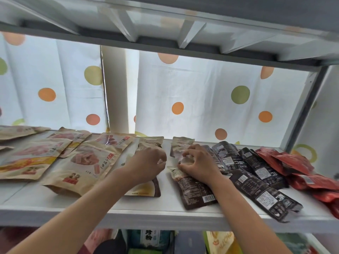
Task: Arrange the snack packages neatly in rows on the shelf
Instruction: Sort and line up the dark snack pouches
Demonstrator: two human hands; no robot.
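Snack packages lie flat on a white shelf (pixel 165 211). Tan kraft pouches (pixel 86 165) overlap on the left, brown-and-beige packs sit in the middle, black packs (pixel 256 187) fan out to the right, and red packs (pixel 297 167) pile at the far right. My left hand (pixel 146 162) rests with curled fingers on a beige-and-brown pack (pixel 146 188) that it mostly covers. My right hand (pixel 198 164) pinches the top end of a brown pack (pixel 196 191) whose lower end points toward the shelf's front edge. Another beige pack (pixel 181 143) lies just behind my right hand.
A white curtain with coloured dots (pixel 201 99) hangs behind the shelf. The upper shelf's underside (pixel 165 24) is close overhead. A grey upright post (pixel 304 110) bounds the right side. More goods (pixel 150 239) sit on the level below.
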